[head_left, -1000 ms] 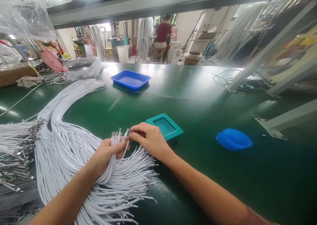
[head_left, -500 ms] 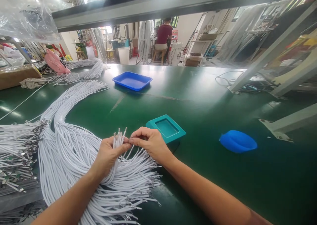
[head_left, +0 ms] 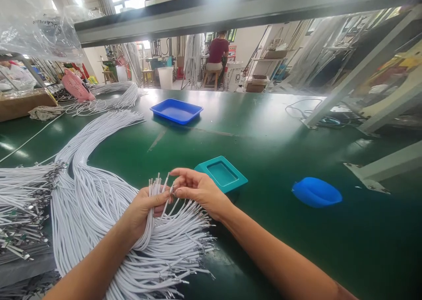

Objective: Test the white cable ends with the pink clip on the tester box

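My left hand (head_left: 140,210) is closed around several white cables (head_left: 152,183), their ends standing up above the thumb. Close against it, my right hand (head_left: 202,190) has its thumb and bent fingers at the tip of one white cable (head_left: 167,196); the index finger reaches over the top. Fingers partly hide that tip. Beneath both hands lies a large bundle of white cables (head_left: 95,212), curving away toward the back, with bare wire ends fanned out at the right. A teal device with a recessed square top (head_left: 221,173) sits just beyond my right hand.
Another stack of white cables with metal connectors (head_left: 26,194) lies at left. On the green table (head_left: 263,150) are a blue tray (head_left: 177,111) and a blue bowl (head_left: 316,191). Metal frame legs (head_left: 379,168) stand at right. A seated person (head_left: 217,51) is in the background.
My right index finger has lifted and straightened over the cable tip. My left fingers have loosened slightly, and one cable now leans toward the right hand. The view has tilted up a little.
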Demonstrator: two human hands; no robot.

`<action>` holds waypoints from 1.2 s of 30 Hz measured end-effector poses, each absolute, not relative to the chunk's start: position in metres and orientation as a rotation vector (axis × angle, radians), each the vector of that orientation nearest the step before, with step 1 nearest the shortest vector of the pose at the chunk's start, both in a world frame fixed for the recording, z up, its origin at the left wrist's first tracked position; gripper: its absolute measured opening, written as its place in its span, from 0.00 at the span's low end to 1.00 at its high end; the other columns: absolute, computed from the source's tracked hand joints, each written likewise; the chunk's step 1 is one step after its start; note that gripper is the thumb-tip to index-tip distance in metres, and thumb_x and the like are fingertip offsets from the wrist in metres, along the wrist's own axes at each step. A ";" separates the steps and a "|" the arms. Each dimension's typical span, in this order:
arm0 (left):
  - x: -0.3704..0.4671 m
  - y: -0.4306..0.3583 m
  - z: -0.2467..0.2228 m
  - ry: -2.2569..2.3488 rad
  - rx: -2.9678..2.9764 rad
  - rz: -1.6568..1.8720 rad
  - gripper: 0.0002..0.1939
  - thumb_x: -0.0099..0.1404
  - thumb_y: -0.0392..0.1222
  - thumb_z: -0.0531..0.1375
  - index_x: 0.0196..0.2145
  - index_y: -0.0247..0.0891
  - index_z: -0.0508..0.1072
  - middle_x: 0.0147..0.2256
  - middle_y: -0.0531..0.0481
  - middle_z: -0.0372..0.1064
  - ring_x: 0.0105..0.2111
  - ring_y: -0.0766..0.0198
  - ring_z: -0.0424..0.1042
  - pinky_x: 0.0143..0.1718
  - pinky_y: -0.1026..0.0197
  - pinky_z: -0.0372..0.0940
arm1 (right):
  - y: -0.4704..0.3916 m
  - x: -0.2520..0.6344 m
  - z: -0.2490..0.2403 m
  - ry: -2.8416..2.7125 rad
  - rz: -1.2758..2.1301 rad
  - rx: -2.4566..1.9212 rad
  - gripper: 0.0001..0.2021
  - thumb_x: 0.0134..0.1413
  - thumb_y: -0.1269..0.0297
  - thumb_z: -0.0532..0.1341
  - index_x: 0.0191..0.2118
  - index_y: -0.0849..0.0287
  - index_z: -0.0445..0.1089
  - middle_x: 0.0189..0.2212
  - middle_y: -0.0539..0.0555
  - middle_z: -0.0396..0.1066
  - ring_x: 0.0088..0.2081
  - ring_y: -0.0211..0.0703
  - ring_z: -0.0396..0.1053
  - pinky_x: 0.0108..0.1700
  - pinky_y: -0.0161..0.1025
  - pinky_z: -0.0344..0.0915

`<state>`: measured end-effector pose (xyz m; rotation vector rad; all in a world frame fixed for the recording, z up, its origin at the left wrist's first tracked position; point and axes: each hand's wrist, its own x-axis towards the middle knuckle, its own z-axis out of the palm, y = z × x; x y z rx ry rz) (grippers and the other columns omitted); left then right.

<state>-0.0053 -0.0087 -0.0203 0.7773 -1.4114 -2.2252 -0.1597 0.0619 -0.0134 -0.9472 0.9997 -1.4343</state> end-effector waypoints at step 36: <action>-0.005 0.006 -0.023 -1.723 0.924 -1.407 0.09 0.52 0.44 0.63 0.27 0.36 0.71 0.17 0.57 0.59 0.17 0.72 0.52 0.19 0.66 0.49 | 0.064 -0.138 -0.016 1.124 -1.516 -0.674 0.11 0.36 0.59 0.66 0.21 0.64 0.71 0.18 0.49 0.65 0.21 0.30 0.57 0.25 0.32 0.54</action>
